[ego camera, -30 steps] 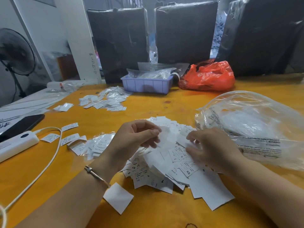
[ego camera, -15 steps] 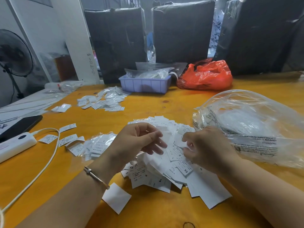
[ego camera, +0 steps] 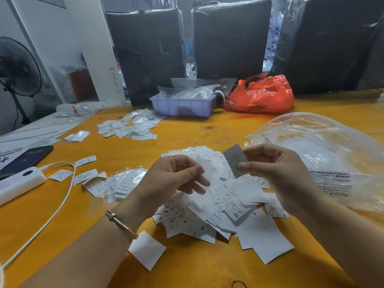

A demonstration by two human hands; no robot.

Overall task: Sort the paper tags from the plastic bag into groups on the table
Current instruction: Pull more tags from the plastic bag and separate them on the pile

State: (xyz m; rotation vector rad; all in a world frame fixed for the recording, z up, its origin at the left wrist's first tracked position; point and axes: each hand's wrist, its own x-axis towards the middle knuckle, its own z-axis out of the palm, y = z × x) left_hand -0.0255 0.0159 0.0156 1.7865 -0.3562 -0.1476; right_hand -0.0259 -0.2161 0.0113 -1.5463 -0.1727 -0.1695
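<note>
- One paper tag [ego camera: 235,161] is held above the unsorted pile [ego camera: 224,202], pinched by one end between thumb and forefinger of the right hand [ego camera: 278,175].
- The tags are judged light, thin and limp, and apt to cling in layers; an edge pinch is advised.
- The left hand [ego camera: 176,179] is held over the pile, fingers loosely curled, thumb touching forefinger; whether a tag is gripped cannot be told.
- The plastic bag [ego camera: 324,154] lies just right of the pile on the table [ego camera: 207,273]; sorted groups [ego camera: 128,127] lie at far left.
</note>
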